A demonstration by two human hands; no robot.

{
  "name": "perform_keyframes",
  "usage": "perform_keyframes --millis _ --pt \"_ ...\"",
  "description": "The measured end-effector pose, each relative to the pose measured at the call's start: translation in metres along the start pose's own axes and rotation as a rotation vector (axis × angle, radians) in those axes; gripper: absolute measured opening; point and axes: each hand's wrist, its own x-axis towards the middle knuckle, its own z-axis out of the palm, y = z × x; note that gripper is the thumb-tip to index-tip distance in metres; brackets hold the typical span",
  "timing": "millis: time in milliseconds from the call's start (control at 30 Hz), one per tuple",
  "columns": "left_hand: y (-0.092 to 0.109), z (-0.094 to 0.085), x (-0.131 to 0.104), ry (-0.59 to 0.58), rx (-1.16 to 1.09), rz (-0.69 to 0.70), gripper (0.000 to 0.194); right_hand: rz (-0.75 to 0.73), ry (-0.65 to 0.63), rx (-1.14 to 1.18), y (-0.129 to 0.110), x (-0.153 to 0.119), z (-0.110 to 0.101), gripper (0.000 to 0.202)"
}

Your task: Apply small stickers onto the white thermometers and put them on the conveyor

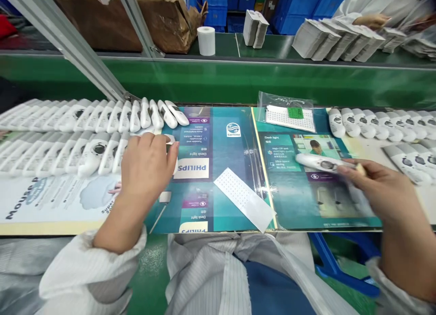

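My right hand (378,183) grips one end of a white oval device (322,163) with a dark round window, held above the printed cardboard at the right. At the left, my left hand (150,163) has its fingers bent over a white piece at the end of the front row of white devices (97,156); what its fingertips hold is partly hidden. Between the hands, a white sheet with rows of tiny marks (243,199) lies slanted near the front edge. A clear bag (289,116) with similar sheets and a green label lies behind it.
More white devices (368,123) line the right side. Beyond the green ledge (218,81) stand a white roll (206,41), paper stacks (335,39) and a brown paper-wrapped bulk (153,20). A metal post crosses the upper left. Another person's hand shows at upper right.
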Motion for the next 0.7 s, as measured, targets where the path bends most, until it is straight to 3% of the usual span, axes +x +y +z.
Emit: perform_keyframes --millis 100,200,267,333,400,500,533,600,700 --pt "-0.004 0.004 0.011 -0.162 0.175 0.019 0.046 0.046 0.067 -0.105 0.024 0.021 -0.017 0.022" --pt "0.007 0.003 0.013 -0.288 0.179 -0.025 0.045 -0.027 0.132 -0.257 0.024 0.025 -0.021 0.025" --pt "0.015 -0.001 0.01 -0.299 0.064 -0.064 0.048 -0.098 0.211 -0.333 0.014 0.016 -0.018 0.033" --pt "0.025 -0.005 0.004 -0.217 -0.128 -0.044 0.052 -0.198 0.235 -0.328 -0.001 -0.003 -0.008 0.035" --pt "0.039 -0.005 -0.008 -0.201 -0.467 -0.016 0.053 -0.347 0.13 -0.246 -0.02 -0.031 0.006 0.028" --pt "0.068 0.005 -0.031 -0.477 -1.033 -0.056 0.058 -0.526 -0.201 -0.021 -0.047 -0.079 0.033 0.018" --pt "0.077 0.011 -0.038 -0.538 -1.132 -0.068 0.06 -0.546 -0.284 0.025 -0.054 -0.092 0.042 0.017" --pt "0.091 0.022 -0.049 -0.553 -1.196 -0.07 0.057 -0.552 -0.378 0.047 -0.064 -0.111 0.058 0.019" --pt "0.099 0.031 -0.058 -0.538 -1.245 -0.12 0.048 -0.559 -0.383 -0.016 -0.07 -0.119 0.076 0.019"
